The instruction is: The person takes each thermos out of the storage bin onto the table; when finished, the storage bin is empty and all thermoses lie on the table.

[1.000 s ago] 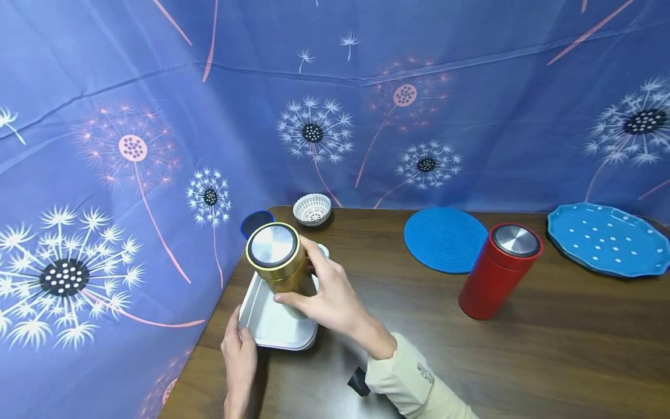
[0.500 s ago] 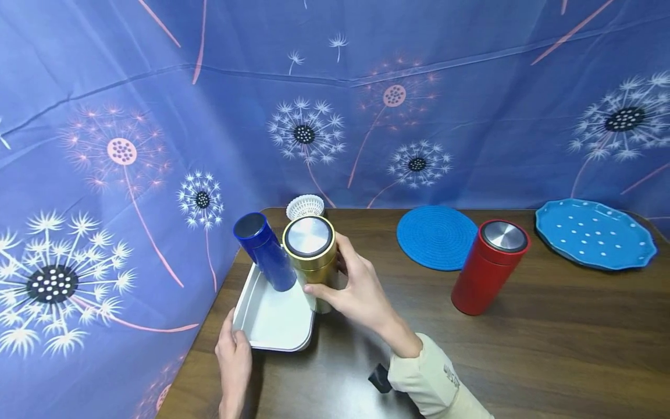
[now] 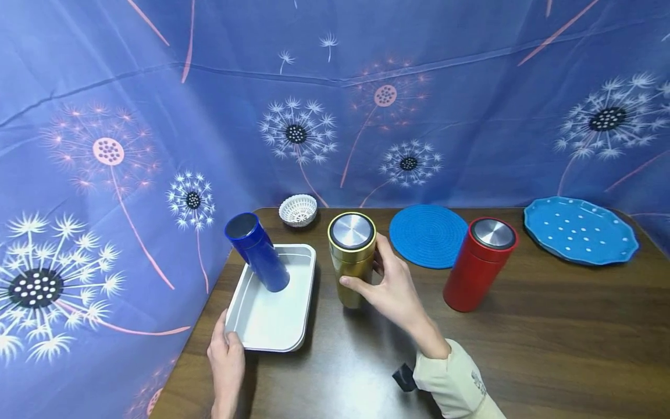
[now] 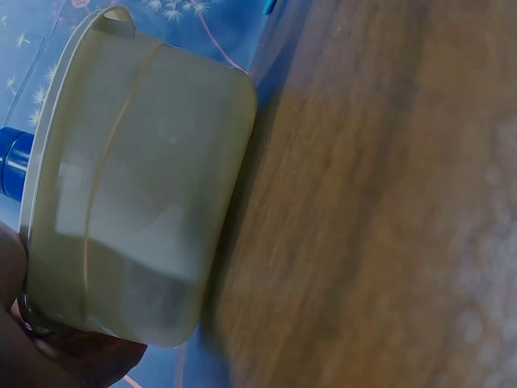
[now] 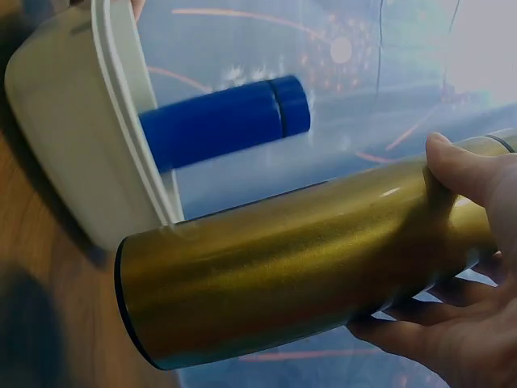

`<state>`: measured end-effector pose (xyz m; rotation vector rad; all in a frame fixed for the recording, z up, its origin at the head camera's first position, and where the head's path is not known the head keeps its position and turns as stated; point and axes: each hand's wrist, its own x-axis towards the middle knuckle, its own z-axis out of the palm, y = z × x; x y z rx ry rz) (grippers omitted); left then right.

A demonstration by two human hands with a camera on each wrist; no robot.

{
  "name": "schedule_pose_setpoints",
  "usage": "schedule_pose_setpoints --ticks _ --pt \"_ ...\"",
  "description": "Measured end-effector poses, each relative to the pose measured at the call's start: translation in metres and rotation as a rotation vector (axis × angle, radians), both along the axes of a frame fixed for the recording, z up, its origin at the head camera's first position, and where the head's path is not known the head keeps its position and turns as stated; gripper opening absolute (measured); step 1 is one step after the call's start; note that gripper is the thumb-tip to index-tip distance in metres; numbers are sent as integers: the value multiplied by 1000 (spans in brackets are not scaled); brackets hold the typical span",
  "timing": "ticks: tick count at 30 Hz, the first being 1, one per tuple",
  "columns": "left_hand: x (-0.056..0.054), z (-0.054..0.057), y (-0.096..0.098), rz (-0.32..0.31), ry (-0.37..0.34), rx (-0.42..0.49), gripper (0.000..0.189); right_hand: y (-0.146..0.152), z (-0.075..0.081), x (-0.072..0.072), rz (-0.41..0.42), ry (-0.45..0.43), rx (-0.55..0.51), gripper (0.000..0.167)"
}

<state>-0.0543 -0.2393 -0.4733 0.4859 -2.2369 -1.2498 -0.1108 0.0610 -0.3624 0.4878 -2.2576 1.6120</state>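
My right hand [image 3: 398,294] grips a gold thermos flask [image 3: 345,270] around its side, thumb facing left. The flask stands upright to the right of a white plastic container [image 3: 274,329]; in the right wrist view its base [image 5: 133,311] appears raised off the table. Inside the container is a blue thermos flask [image 3: 269,267], leaning a little left in the head view. My left hand [image 3: 227,358] holds the container's near left corner, with fingers [image 4: 105,360] curled under the rim in the left wrist view. A red thermos flask [image 3: 476,267] stands on the table, apart from both hands.
A small white woven basket [image 3: 298,210] sits at the back edge. Behind the red flask lies a round blue placemat [image 3: 426,235]. A blue polka-dot plate [image 3: 581,233] is at the back right. A patterned cloth [image 3: 460,116] hangs behind the wooden table [image 3: 555,337].
The gold flask has moved right in my right hand, from over the container to beside it, bringing the blue flask into view. My left hand keeps its hold on the container.
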Motion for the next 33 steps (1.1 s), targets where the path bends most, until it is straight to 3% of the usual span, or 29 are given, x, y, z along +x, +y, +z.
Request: schedule_pose_setpoints --ticks 17,33 --pt "2 4 2 12 -36 24 50 43 -29 -4 -121 -62 -6 82" --pt "2 4 2 4 -39 20 50 65 -41 -8 -202 -86 -23 83"
